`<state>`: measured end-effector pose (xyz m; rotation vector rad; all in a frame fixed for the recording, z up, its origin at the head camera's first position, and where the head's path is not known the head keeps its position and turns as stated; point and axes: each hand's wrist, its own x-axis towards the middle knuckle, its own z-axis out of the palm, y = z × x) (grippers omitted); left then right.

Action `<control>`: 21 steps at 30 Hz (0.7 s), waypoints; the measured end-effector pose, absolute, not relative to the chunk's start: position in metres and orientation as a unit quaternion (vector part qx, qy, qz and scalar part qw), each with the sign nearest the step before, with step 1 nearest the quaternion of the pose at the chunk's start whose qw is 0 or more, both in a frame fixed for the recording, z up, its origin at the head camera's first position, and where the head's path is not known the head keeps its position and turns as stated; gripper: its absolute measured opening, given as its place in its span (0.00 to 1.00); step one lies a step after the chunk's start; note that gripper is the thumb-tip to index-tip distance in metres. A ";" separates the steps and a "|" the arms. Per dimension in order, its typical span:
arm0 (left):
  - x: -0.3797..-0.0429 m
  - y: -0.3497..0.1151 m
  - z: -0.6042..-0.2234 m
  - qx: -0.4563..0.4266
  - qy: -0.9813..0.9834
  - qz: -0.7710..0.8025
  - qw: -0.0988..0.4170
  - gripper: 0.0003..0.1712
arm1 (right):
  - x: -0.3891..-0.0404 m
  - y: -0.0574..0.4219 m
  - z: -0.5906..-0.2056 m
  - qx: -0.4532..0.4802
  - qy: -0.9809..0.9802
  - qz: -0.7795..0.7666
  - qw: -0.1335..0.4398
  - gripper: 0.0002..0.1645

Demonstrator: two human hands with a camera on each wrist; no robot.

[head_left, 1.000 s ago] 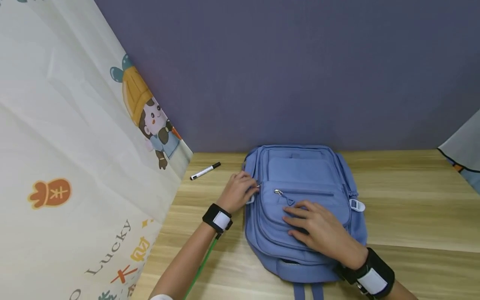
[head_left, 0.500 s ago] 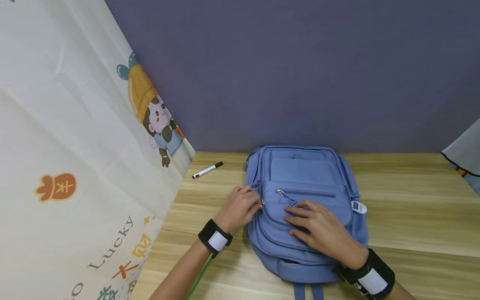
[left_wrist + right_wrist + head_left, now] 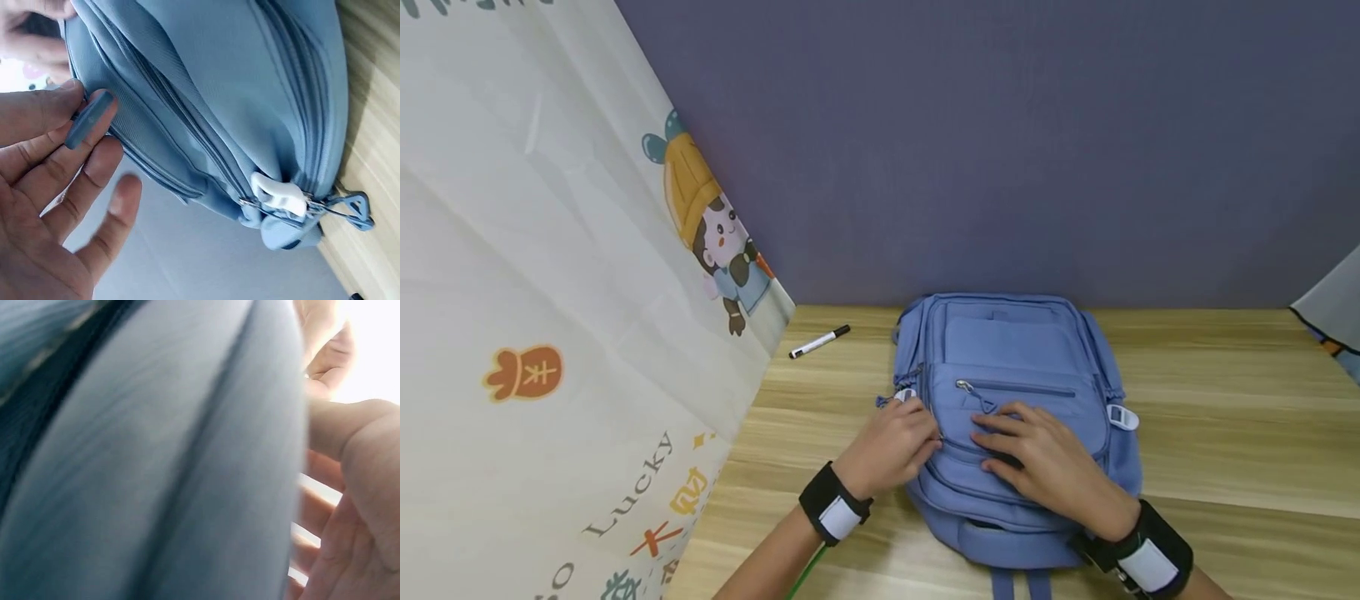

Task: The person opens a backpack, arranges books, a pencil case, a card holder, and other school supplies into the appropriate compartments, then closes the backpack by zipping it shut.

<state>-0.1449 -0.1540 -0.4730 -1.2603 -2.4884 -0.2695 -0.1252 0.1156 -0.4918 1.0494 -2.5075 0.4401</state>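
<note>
A blue backpack (image 3: 1018, 342) lies front side up on the wooden table. At the left side of its front pocket, my left hand (image 3: 891, 442) pinches a zipper pull. The left wrist view shows this blue zipper pull (image 3: 90, 119) between thumb and forefinger, the other fingers apart. My right hand (image 3: 1037, 458) rests on the lower front of the pocket with its fingers spread. Just above those fingertips dangles another zipper pull (image 3: 983, 402) from a short horizontal zip. In the right wrist view, blurred backpack fabric (image 3: 137, 456) covers most of the right fingers.
A black-and-white marker (image 3: 820, 342) lies on the table (image 3: 1217, 400) left of the backpack. White buckles (image 3: 1122, 417) sit at the backpack's sides. Behind stands a dark wall panel (image 3: 985, 150). A printed white curtain (image 3: 572, 250) hangs on the left.
My left hand has moved down along the left edge of the front pocket, drawing the zipper pull toward the person. The right hand has stayed in place on the backpack.
</note>
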 end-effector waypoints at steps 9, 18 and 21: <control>-0.134 -0.144 -0.460 -0.472 -0.861 -0.123 0.144 0.04 | -0.127 0.086 -0.482 0.394 -0.885 0.110 0.222 0.27; -0.141 -0.154 -0.448 -0.480 -0.825 -0.267 0.131 0.04 | -0.126 0.068 -0.480 0.374 -0.879 0.164 0.246 0.16; -0.152 -0.157 -0.454 -0.481 -0.835 -0.234 0.126 0.07 | -0.123 0.068 -0.479 0.346 -0.894 0.185 0.217 0.10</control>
